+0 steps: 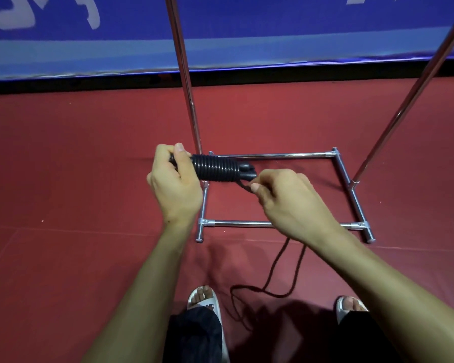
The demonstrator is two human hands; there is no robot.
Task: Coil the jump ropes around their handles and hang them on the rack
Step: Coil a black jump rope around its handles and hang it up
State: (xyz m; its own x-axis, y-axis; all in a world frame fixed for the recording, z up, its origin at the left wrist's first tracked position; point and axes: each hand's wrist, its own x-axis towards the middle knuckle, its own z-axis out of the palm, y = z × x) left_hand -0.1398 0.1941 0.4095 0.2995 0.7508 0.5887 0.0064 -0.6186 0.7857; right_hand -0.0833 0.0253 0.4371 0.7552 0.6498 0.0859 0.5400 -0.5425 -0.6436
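Holding the two handles [243, 171] bunched together, your left hand [174, 186] closes its grip round their near-bare end so the black coils [215, 169] stay tight above the rack [273, 155] base. Your right hand [291, 203] pinches the loose rope [273, 265], feeding the next turn; the slack trails onto the red floor [76, 166] between your feet. One rope shows, two uprights.

black ribbed coils [215, 169] wrap the handles, over a dark red floor [76, 166], silver rack [273, 224], blue banner [220, 35].
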